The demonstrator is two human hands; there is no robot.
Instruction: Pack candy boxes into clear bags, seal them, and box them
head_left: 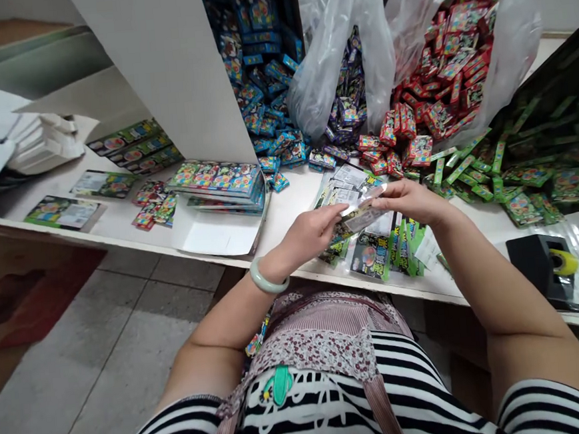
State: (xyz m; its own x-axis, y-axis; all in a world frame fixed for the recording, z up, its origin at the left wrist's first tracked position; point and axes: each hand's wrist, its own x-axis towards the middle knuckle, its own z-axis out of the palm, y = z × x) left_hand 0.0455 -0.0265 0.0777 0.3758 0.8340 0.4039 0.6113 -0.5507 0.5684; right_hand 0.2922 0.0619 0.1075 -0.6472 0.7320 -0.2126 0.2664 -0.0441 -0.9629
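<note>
Above the front of the white table, both my hands are on a clear plastic packet (362,220) with a dark printed part. My left hand (308,237), a pale green bangle on its wrist, has its fingers closed at the packet's left side. At its upper right edge, my right hand (411,199) pinches the packet between thumb and fingers. Just under my hands lie printed packets (370,254) with green and black fronts, partly hidden. Behind the held packet is a stack of similar packets (346,176). What is inside the held packet is too small to make out.
Small blue boxes (276,141), purple boxes (351,108) and red boxes (443,101) are heaped at the back, some in plastic bags. Green boxes (476,169) lie right, near a black tape dispenser (538,264). An open white carton (220,232) stands left, holding printed packs.
</note>
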